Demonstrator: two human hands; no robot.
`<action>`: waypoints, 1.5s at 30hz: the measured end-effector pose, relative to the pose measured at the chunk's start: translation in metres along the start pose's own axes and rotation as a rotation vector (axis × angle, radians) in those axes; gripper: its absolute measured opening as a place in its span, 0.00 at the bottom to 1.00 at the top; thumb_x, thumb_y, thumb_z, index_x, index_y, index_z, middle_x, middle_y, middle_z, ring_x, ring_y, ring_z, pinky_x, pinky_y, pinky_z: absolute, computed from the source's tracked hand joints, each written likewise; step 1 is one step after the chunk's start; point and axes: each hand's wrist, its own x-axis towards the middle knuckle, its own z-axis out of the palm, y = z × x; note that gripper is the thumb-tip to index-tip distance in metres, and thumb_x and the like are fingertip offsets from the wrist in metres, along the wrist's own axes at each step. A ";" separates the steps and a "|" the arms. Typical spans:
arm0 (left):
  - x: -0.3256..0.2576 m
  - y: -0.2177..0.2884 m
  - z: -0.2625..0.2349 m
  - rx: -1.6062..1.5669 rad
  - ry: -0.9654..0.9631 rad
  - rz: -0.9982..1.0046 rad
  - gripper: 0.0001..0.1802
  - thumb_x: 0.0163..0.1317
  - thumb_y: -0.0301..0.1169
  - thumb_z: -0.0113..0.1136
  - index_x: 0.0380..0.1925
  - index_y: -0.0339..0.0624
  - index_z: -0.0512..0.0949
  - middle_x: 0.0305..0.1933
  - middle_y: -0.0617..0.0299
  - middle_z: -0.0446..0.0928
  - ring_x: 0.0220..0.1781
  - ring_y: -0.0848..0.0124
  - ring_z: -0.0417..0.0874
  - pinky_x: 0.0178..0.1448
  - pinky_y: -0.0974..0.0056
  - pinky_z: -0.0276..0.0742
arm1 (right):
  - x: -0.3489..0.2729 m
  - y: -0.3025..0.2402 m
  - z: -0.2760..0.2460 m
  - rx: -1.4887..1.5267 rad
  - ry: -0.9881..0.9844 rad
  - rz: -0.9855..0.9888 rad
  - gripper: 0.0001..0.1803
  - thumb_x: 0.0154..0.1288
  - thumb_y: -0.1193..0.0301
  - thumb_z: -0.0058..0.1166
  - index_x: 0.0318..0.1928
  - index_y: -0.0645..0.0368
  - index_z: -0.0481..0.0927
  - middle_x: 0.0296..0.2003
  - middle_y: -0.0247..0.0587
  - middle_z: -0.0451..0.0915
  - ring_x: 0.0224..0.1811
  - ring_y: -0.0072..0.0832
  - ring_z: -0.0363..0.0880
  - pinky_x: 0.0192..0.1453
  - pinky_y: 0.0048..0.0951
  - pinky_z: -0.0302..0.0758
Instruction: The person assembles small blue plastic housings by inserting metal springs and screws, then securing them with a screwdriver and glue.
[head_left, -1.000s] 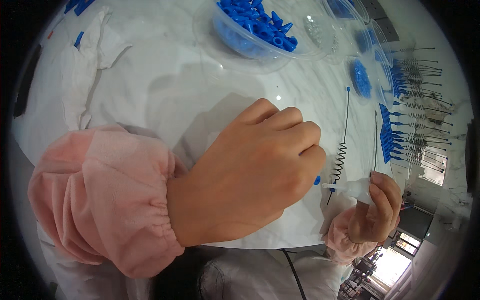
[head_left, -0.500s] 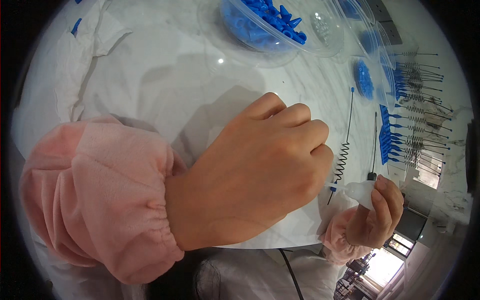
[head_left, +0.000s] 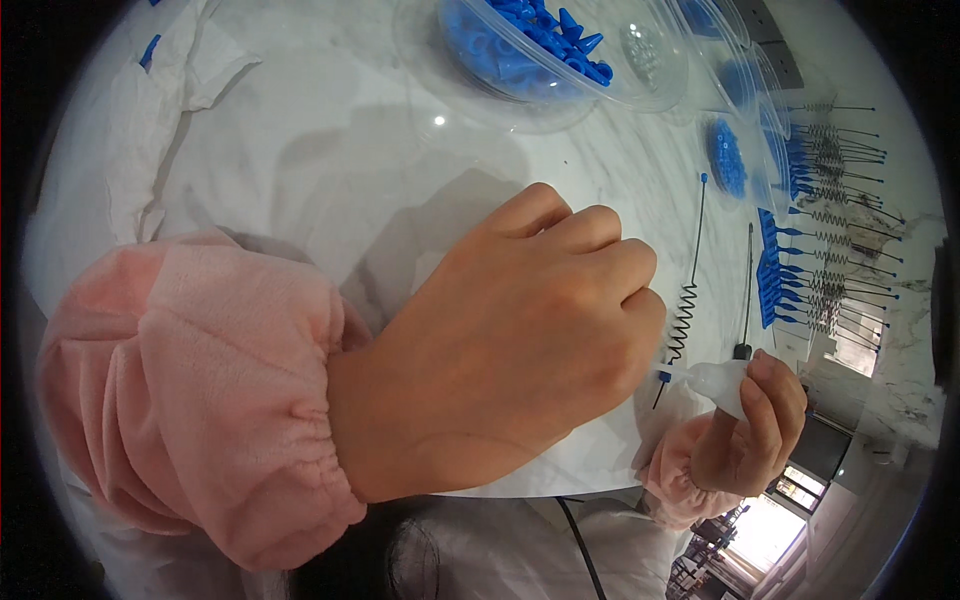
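The left hand (head_left: 510,340) curls into a loose fist over the glossy, grey-veined white table (head_left: 300,110), its knuckles rounded and its back to the camera. Its fingertips are hidden, so whether it grips anything cannot be told. A soft, fuzzy pink sleeve (head_left: 200,370) gathers in elastic folds at that wrist.

The right hand (head_left: 768,425) has its fingers wrapped around a small, translucent white bottle (head_left: 722,386), tipped on its side. A slim nozzle (head_left: 680,371) tapers leftward from it, across the view of a blue collar (head_left: 664,378) on a coiled black wire (head_left: 683,325); whether they touch cannot be told. The wire lies between the 2 hands: a zigzag spring in its lower half, a straight stem above, and a little blue bead (head_left: 704,178) at its far end.

Just beside the bottle, a screwdriver (head_left: 743,352) shows its dark handle and thin metal shaft. Beyond the fist, 1 clear, round plastic bowl (head_left: 520,112) holds smooth, hollow blue cones (head_left: 570,45). Crumpled white tissue (head_left: 160,130) lies at left; at right, a blue rack (head_left: 768,270) bears a row of springy black wires.
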 end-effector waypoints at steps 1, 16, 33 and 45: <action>0.000 0.000 0.000 0.002 -0.004 -0.003 0.12 0.44 0.24 0.69 0.29 0.42 0.76 0.35 0.65 0.74 0.41 0.66 0.76 0.47 0.62 0.67 | 0.003 -0.003 -0.001 0.033 -0.014 0.000 0.17 0.58 0.76 0.55 0.50 0.62 0.77 0.47 0.50 0.79 0.51 0.44 0.80 0.55 0.41 0.78; 0.000 -0.002 -0.001 -0.023 0.006 -0.006 0.11 0.45 0.24 0.69 0.29 0.43 0.77 0.36 0.65 0.75 0.42 0.66 0.76 0.47 0.61 0.66 | 0.000 0.008 0.011 0.314 0.119 0.110 0.22 0.54 0.89 0.56 0.52 0.69 0.76 0.48 0.54 0.79 0.52 0.45 0.80 0.59 0.43 0.77; 0.005 0.002 -0.010 -0.072 -0.067 -0.034 0.14 0.41 0.20 0.72 0.30 0.44 0.80 0.37 0.65 0.78 0.42 0.65 0.77 0.49 0.61 0.66 | -0.003 0.076 0.047 0.758 0.076 0.838 0.17 0.59 0.82 0.64 0.49 0.67 0.79 0.50 0.44 0.81 0.53 0.27 0.79 0.57 0.28 0.76; 0.006 0.001 -0.012 -0.048 -0.057 -0.041 0.14 0.41 0.20 0.73 0.29 0.44 0.80 0.36 0.64 0.79 0.42 0.64 0.77 0.47 0.62 0.65 | 0.019 0.017 0.004 0.515 -0.437 0.758 0.30 0.50 0.75 0.71 0.55 0.64 0.75 0.36 0.42 0.81 0.26 0.27 0.83 0.29 0.25 0.78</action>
